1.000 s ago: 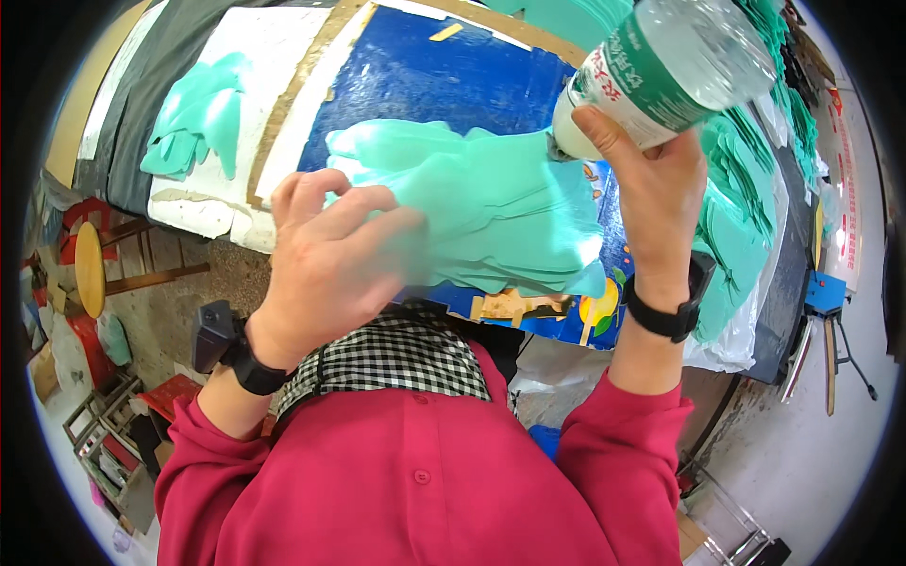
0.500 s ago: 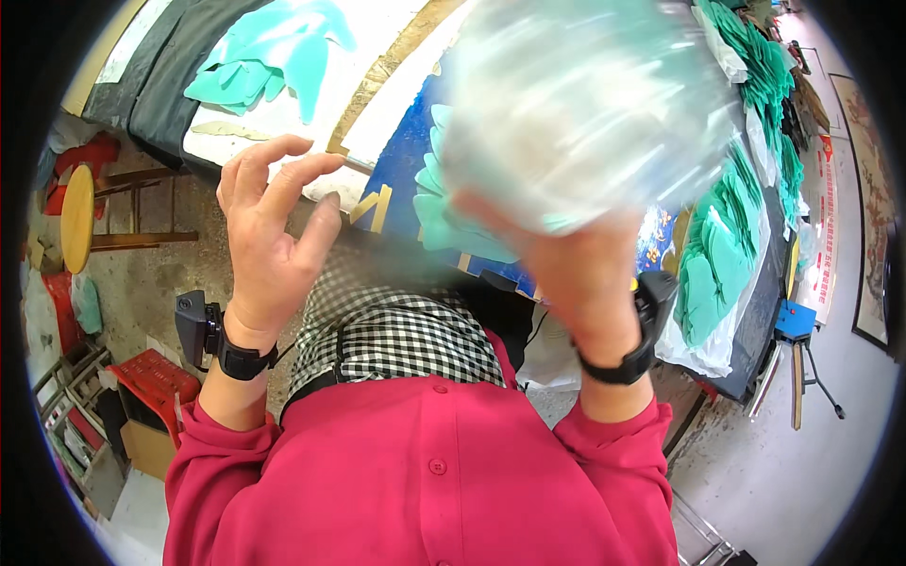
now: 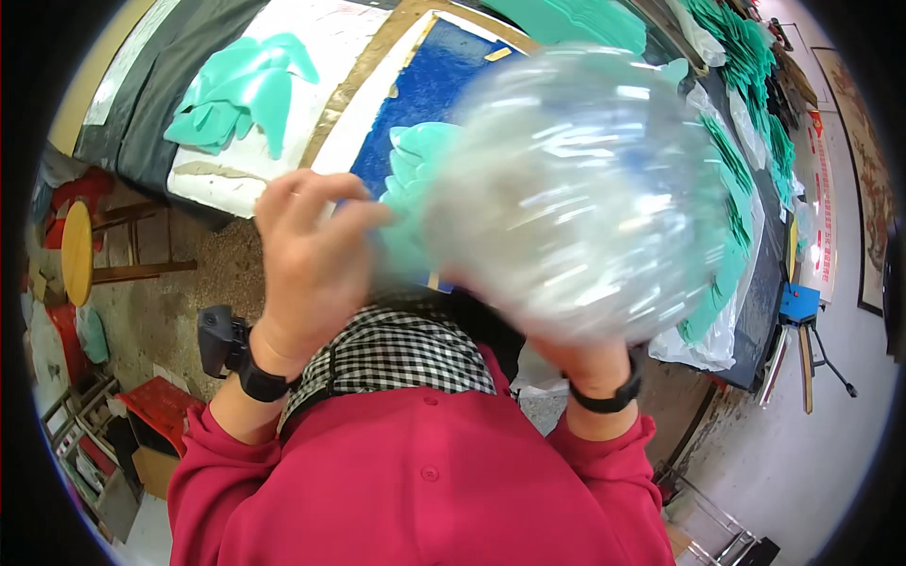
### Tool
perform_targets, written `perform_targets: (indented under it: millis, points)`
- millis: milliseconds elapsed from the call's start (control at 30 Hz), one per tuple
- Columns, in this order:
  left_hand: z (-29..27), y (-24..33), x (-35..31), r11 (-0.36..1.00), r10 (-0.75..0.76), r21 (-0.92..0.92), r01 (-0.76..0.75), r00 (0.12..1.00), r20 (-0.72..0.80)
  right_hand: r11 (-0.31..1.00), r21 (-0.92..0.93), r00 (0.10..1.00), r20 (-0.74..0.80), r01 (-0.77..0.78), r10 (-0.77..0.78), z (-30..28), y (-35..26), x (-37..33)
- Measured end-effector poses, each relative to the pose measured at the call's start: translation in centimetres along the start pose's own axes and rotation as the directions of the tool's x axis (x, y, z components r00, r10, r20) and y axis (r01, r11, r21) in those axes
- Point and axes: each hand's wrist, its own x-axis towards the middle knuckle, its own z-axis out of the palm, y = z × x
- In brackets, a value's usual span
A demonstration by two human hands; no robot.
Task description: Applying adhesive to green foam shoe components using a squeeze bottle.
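A large, clear, shiny round thing (image 3: 595,189), blurred by motion, covers the middle right; it looks like thin plastic. My right hand (image 3: 576,357) holds it from the near side, with most fingers hidden behind it. My left hand (image 3: 316,250) hovers to its left, fingers bent and apart, somewhat smeared, with nothing visible in them. Just beyond those fingertips, overlapping teal leaf-shaped pieces (image 3: 415,160) lie on a blue board (image 3: 439,71). The round thing hides part of the board.
More teal pieces (image 3: 245,90) rest on a white sheet (image 3: 316,33) at the far left. Teal stacks (image 3: 576,21) lie at the back, others along the right on plastic. A wooden stool (image 3: 77,241) stands left, near a red crate (image 3: 160,410). A tripod (image 3: 812,344) stands right.
The round thing has come down toward me with my right hand, uncovering more of the blue board. My left hand has moved right and its fingers have bent further.
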Motion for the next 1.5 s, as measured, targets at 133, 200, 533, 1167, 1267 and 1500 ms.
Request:
perform_targets:
  millis: [133, 200, 533, 1167, 1267, 1500]
  points:
    - [2.2, 4.1, 1.4, 0.999, 0.037, 0.020, -0.042, 0.974, 0.223, 0.980, 0.043, 0.940, -0.278, -0.193, 0.198, -6.8, 6.4, 0.9]
    - [2.2, 3.7, 1.2, 0.999, 0.036, -0.001, -0.038, 0.950, 0.309, 0.959, 0.131, 0.875, -0.391, -0.253, 0.284, -8.8, 8.8, 2.5]
    - [-1.6, 0.1, 2.0, 0.958, -0.247, 0.178, 0.223, 0.961, 0.127, 0.981, 0.177, 0.976, -0.183, -0.085, 0.118, -3.3, 5.2, 5.3]
    - [11.0, 1.1, 17.2, 0.992, -0.016, 0.081, -0.095, 0.546, 0.838, -0.142, 0.979, 0.702, 0.000, 0.144, 0.713, 0.9, 2.8, -16.7]
    - [12.8, 2.6, 17.1, 0.986, 0.002, 0.089, -0.144, 0.531, 0.847, -0.264, 0.960, 0.677, 0.133, 0.093, 0.724, 4.4, 2.9, -17.3]
    - [12.8, 4.8, 15.9, 0.984, -0.070, 0.142, -0.112, 0.489, 0.869, -0.231, 0.973, 0.781, 0.135, 0.012, 0.609, 5.0, 2.9, -15.1]
